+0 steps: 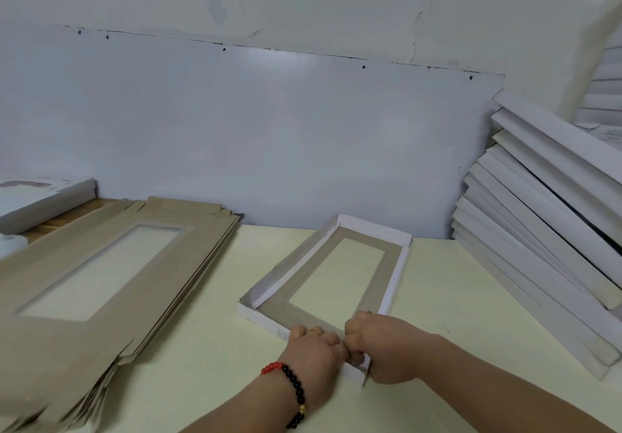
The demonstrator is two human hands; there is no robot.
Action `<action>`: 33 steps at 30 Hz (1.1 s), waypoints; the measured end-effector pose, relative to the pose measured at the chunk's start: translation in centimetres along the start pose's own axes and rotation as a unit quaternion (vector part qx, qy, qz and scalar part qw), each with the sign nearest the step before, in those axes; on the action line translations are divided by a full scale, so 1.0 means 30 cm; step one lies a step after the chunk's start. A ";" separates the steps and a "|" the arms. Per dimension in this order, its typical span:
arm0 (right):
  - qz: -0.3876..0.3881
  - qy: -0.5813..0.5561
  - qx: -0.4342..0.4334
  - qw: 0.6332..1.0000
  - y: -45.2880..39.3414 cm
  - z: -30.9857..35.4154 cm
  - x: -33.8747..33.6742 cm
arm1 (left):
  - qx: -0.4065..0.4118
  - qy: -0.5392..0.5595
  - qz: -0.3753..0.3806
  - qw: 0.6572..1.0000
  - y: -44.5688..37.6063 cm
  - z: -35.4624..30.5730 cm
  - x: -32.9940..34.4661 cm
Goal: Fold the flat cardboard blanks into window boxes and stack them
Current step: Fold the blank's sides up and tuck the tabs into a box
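Both arms reach forward over the table (437, 281), and the left hand (314, 348) and right hand (387, 348), fingers curled, pinch the near end of the half-folded box (390, 284) lying there.

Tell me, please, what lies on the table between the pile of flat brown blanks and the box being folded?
Nothing: in the head view, only bare pale table separates the flat blanks from the half-folded window box.

Half-folded window box (331, 276) between flat blanks (101, 274) and stacked boxes (538, 240)
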State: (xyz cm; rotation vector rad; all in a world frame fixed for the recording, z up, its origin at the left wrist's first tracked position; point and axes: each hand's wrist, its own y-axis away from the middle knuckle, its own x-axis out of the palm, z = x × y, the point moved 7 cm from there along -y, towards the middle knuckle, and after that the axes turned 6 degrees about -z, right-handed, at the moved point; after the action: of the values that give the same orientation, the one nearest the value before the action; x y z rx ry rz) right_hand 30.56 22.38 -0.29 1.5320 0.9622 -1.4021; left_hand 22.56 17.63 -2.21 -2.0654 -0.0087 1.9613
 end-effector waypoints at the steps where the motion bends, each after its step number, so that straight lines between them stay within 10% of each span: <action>1: 0.002 0.007 -0.005 1.000 0.000 0.002 0.001 | 0.000 -0.003 0.001 1.000 0.000 0.000 0.000; 33: 0.029 0.032 0.010 0.999 -0.013 -0.007 0.014 | 0.044 0.003 -0.036 0.998 0.011 -0.016 -0.047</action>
State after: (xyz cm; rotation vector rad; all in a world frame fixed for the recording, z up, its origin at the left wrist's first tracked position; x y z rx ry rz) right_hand 30.32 22.71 -0.72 1.6156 0.9390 -1.3322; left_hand 22.87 16.93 -0.88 -1.9877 0.0061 1.8784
